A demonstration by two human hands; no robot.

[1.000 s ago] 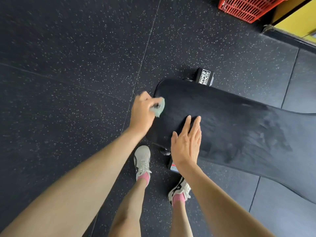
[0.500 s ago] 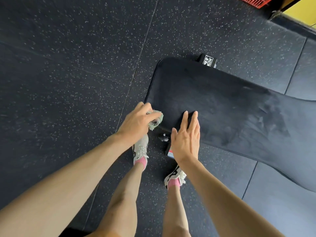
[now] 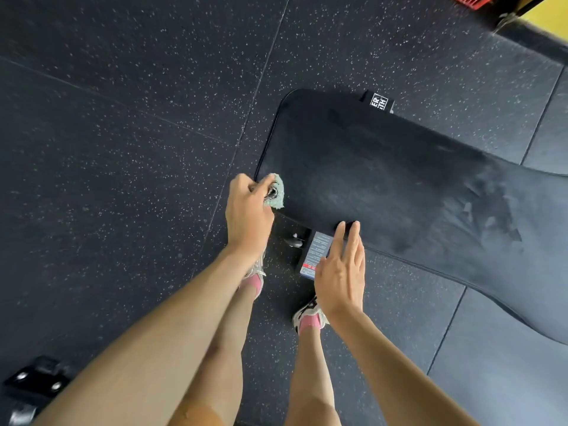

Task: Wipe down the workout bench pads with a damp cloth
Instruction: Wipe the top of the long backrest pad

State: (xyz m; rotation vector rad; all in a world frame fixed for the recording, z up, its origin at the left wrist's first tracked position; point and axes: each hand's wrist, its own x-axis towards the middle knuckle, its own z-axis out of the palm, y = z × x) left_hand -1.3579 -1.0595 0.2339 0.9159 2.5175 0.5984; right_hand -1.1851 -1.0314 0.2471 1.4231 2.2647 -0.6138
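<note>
Left hand [image 3: 246,207] curled tight round a bunched greenish cloth [image 3: 276,192]. The cloth touches the near-left corner of the black bench pad [image 3: 384,179], right at the piped edge. Right hand [image 3: 341,272] flat, fingers straight and together, fingertips [image 3: 347,230] touching the pad's near long edge, palm off the pad. The pad's short end has rounded corners, with open floor [image 3: 123,118] to its left and beyond it. Pad runs off frame right. Its surface is matte, with pale streaks and smears toward the right. Under the near edge are a frame label [image 3: 316,253] and a knob [image 3: 295,241]. Logo tag [image 3: 379,101] at the far edge. Floor is black speckled rubber tiles with visible seams. Black bracket [image 3: 33,382] lower left, red crate [image 3: 467,0] top right.
</note>
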